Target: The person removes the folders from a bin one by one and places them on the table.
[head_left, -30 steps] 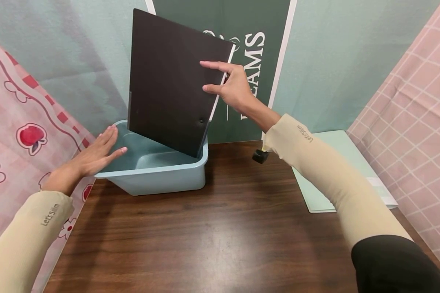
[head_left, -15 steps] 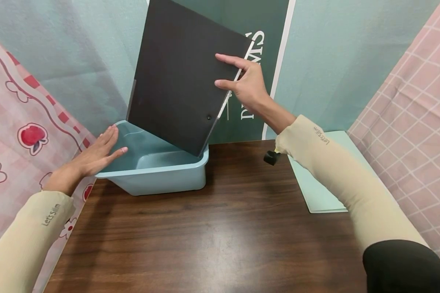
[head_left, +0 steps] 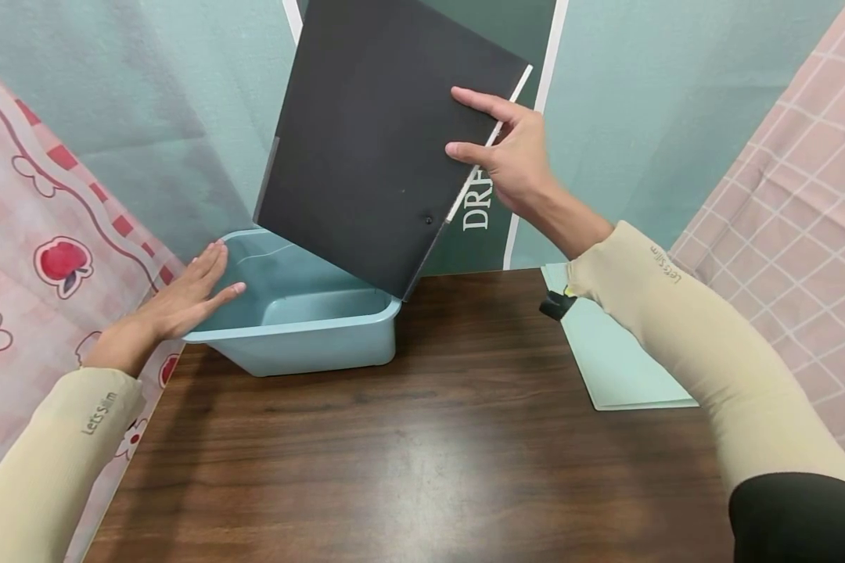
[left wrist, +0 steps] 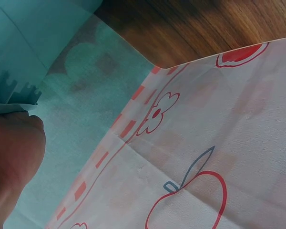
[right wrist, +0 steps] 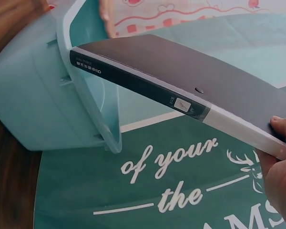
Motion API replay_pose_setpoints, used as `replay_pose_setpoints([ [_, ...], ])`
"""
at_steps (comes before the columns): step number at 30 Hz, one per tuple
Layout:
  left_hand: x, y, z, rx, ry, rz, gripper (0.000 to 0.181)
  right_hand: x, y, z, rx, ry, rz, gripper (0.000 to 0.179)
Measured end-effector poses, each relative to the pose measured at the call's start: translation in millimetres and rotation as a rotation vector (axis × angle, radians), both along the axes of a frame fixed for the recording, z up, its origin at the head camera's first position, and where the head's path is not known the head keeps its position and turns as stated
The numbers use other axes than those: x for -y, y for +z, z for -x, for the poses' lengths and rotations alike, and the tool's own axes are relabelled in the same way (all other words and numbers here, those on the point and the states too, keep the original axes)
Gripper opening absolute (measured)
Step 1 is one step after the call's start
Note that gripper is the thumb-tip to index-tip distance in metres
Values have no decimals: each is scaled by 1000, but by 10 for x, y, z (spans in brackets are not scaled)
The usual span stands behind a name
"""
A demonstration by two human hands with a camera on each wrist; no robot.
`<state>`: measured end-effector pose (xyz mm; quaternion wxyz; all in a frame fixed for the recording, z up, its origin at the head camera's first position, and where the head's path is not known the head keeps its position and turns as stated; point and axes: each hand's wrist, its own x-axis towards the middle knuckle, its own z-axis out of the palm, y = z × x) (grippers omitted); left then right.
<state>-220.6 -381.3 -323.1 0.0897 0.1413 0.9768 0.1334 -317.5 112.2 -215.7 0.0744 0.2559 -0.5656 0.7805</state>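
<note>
A black file folder (head_left: 373, 141) is held tilted over the light blue plastic bin (head_left: 317, 348). My right hand (head_left: 517, 152) grips it by the spine side, thumb and index finger lying on its dark cover. In the right wrist view the spine (right wrist: 148, 90) shows a black label and a white stretch. The folder's lower corner is at the bin's right rim; whether they touch, I cannot tell. My left hand (head_left: 186, 301) rests on the bin's left rim with its fingers straight. The left wrist view shows only part of that hand (left wrist: 14, 157).
A mint-green folder (head_left: 616, 356) lies on the brown wooden table (head_left: 408, 461) at the right, partly under my right forearm. Cloth curtains stand at the back and both sides: pink floral (head_left: 35, 195) left, pink grid (head_left: 782, 195) right.
My right hand has moved to the right and slightly up, carrying the black file folder the same way, from within the bin to its right rim. My left hand has stayed put.
</note>
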Motion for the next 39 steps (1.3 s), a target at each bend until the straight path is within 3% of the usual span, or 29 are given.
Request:
replay_pose_setpoints([
  [9, 5, 16, -10, 2, 8, 4, 88, -251, 39, -87, 29, -6, -32, 62],
  [23, 9, 2, 20, -1, 3, 9, 87, -652, 25, -92, 28, 23, -57, 64],
  [28, -7, 7, 16, -2, 4, 4, 88, -788, 10, -111, 33, -12, -87, 65],
  [33, -5, 8, 22, 0, 2, 7, 88, -915, -13, -137, 65, -37, -118, 67],
  [39, 6, -4, 21, 2, 5, 7, 88, -1049, -52, -173, 115, -11, -100, 67],
])
